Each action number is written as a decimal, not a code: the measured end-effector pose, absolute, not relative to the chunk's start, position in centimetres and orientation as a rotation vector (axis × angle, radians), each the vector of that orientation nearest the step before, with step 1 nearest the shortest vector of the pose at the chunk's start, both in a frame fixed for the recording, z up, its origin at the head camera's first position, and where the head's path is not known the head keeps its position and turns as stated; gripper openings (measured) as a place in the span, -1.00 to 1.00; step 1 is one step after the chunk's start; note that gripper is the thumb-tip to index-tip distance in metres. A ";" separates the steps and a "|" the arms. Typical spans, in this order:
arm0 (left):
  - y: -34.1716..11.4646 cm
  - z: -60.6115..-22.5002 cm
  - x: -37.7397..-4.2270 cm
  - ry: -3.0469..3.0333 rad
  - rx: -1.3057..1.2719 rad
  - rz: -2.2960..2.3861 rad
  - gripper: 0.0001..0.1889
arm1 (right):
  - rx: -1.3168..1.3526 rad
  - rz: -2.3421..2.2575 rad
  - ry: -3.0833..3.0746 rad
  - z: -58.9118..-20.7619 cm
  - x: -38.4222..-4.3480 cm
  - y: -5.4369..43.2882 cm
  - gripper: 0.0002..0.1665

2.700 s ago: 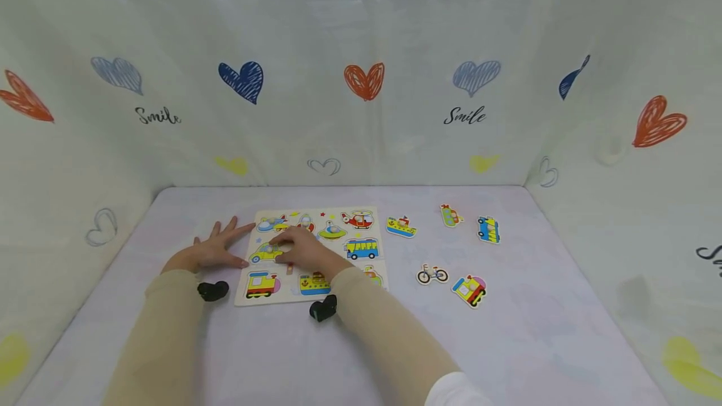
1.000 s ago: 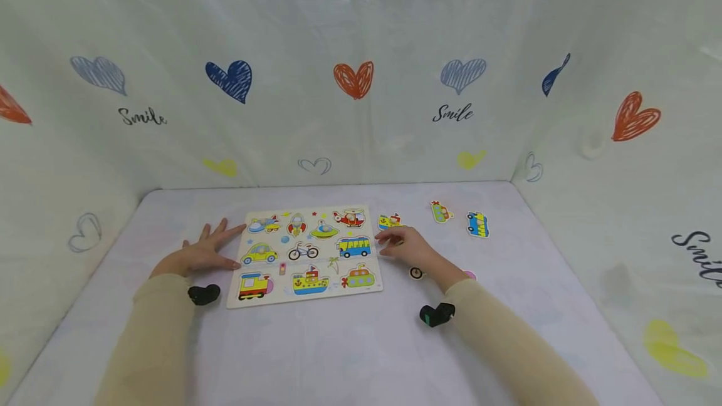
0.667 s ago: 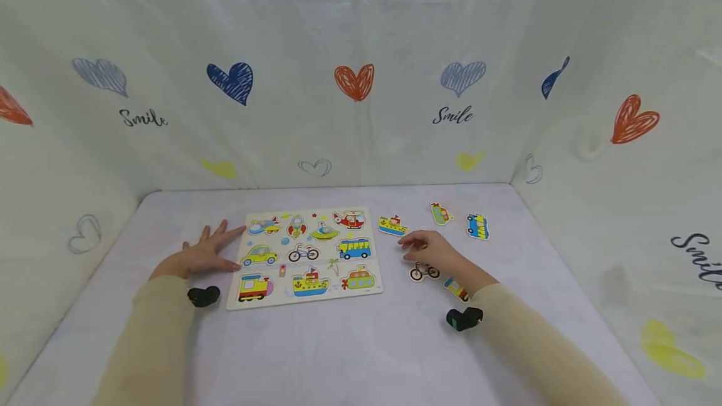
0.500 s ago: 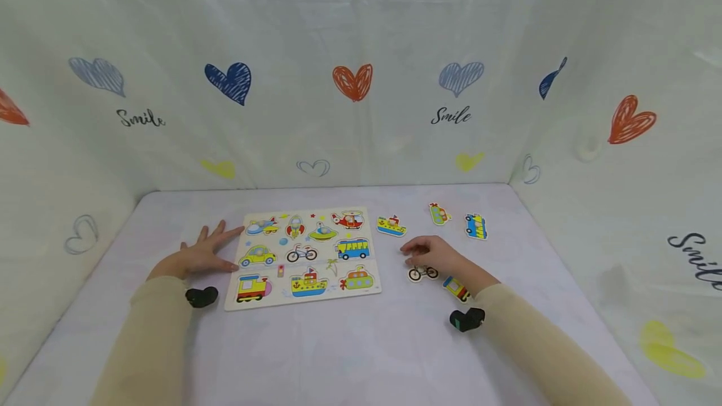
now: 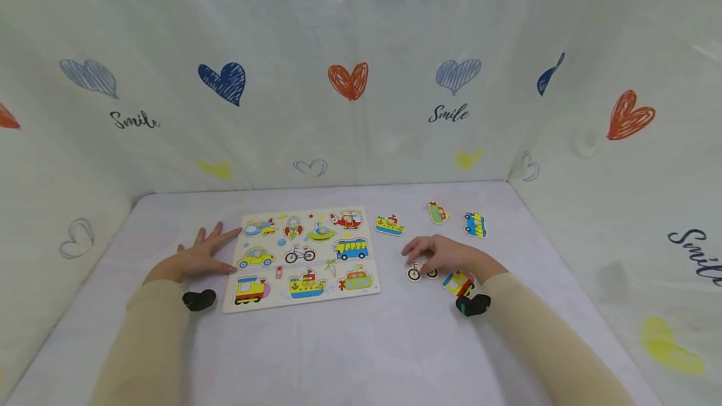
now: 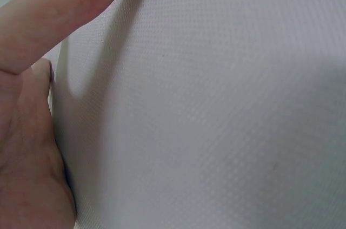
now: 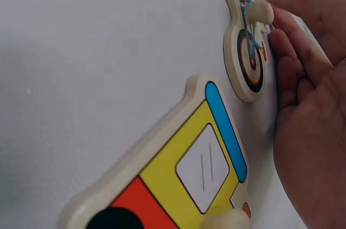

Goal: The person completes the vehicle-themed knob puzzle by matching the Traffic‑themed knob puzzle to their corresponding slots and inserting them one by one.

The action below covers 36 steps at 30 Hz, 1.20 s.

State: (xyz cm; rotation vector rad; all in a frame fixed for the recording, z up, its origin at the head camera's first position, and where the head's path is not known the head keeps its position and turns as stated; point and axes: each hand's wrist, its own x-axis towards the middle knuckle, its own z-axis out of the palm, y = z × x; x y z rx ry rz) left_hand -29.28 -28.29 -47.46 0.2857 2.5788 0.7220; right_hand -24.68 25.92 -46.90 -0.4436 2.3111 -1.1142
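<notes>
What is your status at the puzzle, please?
Left hand touching vehicle puzzle board. Right hand over bicycle puzzle piece, apparently ungrasped. Nothing visibly blocking.

Place: cloth-walled tabletop booth [image 5: 383, 149]; home or studio, cannot tell.
Backdrop: pale sheet [image 5: 282, 11] with printed hearts [image 5: 224, 84] and "Smile" lettering [image 5: 449, 113], along the far edge of the surface [image 5: 327, 356].
Sides: matching left sheet [image 5: 34, 193] and right sheet [image 5: 598, 205], beside its side edges.

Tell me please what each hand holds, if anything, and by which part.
The left hand grips nothing, fingers spread at the puzzle board. The right hand is at the knob of the bicycle piece; a grip cannot be confirmed.
</notes>
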 end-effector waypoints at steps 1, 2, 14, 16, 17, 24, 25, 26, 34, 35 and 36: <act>-28.3 -47.5 -29.2 2.579 0.282 0.725 0.10 | -0.464 -1.109 2.301 -46.9 -24.7 26.0 -0.76; -28.3 -47.5 -29.2 2.578 0.279 0.727 0.11 | -0.481 -1.102 2.294 -46.9 -24.7 26.1 -0.74; -28.4 -47.4 -29.4 2.587 0.278 0.711 0.11 | -0.524 -1.086 2.272 -47.2 -25.4 26.7 -0.73; -28.4 -47.4 -29.4 2.590 0.278 0.714 0.10 | -0.518 -1.077 2.282 -47.2 -25.4 26.7 -0.72; -28.3 -47.4 -29.4 2.587 0.278 0.720 0.10 | -0.516 -1.073 2.289 -47.3 -25.4 26.7 -0.72; -28.1 -47.4 -29.0 2.581 0.306 0.730 0.10 | -0.484 -1.055 2.312 -47.3 -25.2 26.8 -0.75; -28.2 -47.4 -29.0 2.585 0.308 0.728 0.10 | -0.487 -1.057 2.314 -47.3 -25.3 26.7 -0.75; -28.2 -47.3 -29.0 2.590 0.307 0.725 0.10 | -0.491 -1.061 2.316 -47.4 -25.4 26.7 -0.76; -28.4 -47.0 -29.0 2.596 0.296 0.725 0.10 | -0.523 -1.051 2.333 -47.7 -25.7 26.6 -0.78; -28.4 -47.0 -29.0 2.595 0.298 0.723 0.11 | -0.524 -1.049 2.337 -47.7 -25.6 26.6 -0.78; -28.3 -47.0 -28.9 2.596 0.298 0.719 0.11 | -0.529 -1.050 2.340 -47.7 -25.5 26.6 -0.78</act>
